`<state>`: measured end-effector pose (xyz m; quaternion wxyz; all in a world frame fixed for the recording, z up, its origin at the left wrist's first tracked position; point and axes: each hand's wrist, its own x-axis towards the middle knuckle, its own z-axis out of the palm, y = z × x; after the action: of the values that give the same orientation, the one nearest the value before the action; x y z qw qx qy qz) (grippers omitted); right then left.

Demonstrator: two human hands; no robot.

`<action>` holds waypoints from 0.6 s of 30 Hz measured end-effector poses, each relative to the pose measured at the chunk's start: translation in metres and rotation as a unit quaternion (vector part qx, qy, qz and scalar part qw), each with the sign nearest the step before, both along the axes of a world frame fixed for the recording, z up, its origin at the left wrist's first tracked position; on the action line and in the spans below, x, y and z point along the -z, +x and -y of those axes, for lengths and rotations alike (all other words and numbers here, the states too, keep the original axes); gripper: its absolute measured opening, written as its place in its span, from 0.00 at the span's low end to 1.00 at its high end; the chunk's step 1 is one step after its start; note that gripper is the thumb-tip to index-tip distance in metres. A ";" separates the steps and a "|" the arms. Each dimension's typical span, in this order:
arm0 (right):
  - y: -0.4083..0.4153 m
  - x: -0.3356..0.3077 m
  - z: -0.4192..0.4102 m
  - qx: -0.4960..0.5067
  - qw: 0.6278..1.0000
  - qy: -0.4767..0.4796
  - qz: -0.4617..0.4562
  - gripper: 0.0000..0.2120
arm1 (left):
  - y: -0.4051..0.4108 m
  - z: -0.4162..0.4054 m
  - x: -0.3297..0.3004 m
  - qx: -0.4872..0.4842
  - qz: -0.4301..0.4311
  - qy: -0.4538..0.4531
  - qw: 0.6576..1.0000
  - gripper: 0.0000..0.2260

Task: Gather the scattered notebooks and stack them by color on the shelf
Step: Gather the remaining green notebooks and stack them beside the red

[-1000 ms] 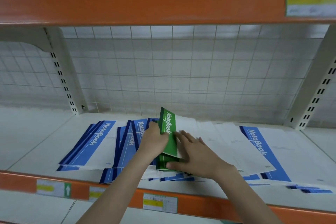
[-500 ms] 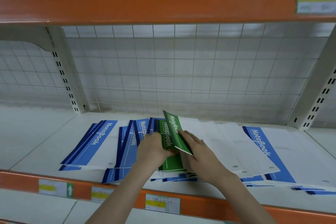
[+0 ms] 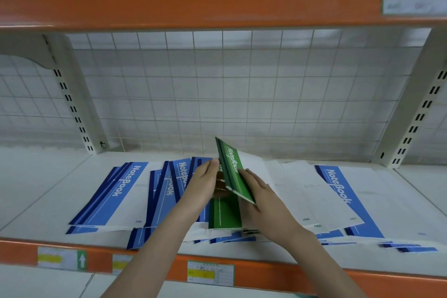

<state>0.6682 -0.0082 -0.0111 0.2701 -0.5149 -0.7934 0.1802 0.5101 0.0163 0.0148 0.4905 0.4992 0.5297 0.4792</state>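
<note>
Green notebook (image 3: 233,172) now tipped up steeper than 0.5 s ago, standing on its long edge between both hands, top corner toward the wire-grid back. 1 s ago it lay flatter against the left hand; it has since swung right. Right hand (image 3: 262,197) supports it from the right side w/ fingers mostly straight along the cover. Left hand (image 3: 205,182) is on its left side, fingers reaching in behind; can't tell if they pinch it or only steady it. A 2nd green notebook (image 3: 225,213) lies flat just below, on top of the blue pile. Blue notebooks (image 3: 121,193) still fanned across the shelf (image 3: 36,191), left and right of the hands, overlapping, not squared. Looks like greens are being pulled out of the mix 1st; sorting seems early, w/ blues not yet stacked.
</note>
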 end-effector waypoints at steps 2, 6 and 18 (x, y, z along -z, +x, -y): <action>0.003 0.000 -0.001 0.012 1.000 -0.006 -0.002 0.29 | -0.006 -0.001 0.006 -0.018 -0.240 0.078 0.967 0.09; 0.004 0.002 -0.001 0.011 0.999 -0.002 0.035 0.30 | -0.008 0.001 0.017 0.001 -0.432 0.061 0.900 0.16; 0.007 -0.005 0.007 -0.023 0.997 -0.068 0.011 0.37 | 0.004 -0.012 0.007 0.003 -0.125 -0.020 0.992 0.09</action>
<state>0.6757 -0.0156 -0.0059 0.2213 -0.5156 -0.7940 0.2342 0.5137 0.0286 0.0081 0.4315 0.5467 0.5947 0.4016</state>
